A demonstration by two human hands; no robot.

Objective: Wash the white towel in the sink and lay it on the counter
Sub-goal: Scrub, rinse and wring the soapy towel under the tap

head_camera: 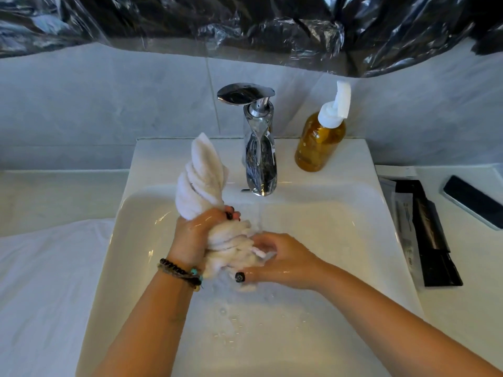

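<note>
Two hands wring a twisted towel [202, 183] over the sink [340, 240]. Left hand [194, 235] is clenched round its middle; right hand [283, 259] loosely cups the lower end. Best tighten both grips, twisting opposite ways, low in the basin.

white towel [202, 183] | wet, twisted, upright | over sink [340, 240]

Left hand [194, 235] fisted in a tight grip, right hand [280, 261] fingers curled, both wrists wet
</note>
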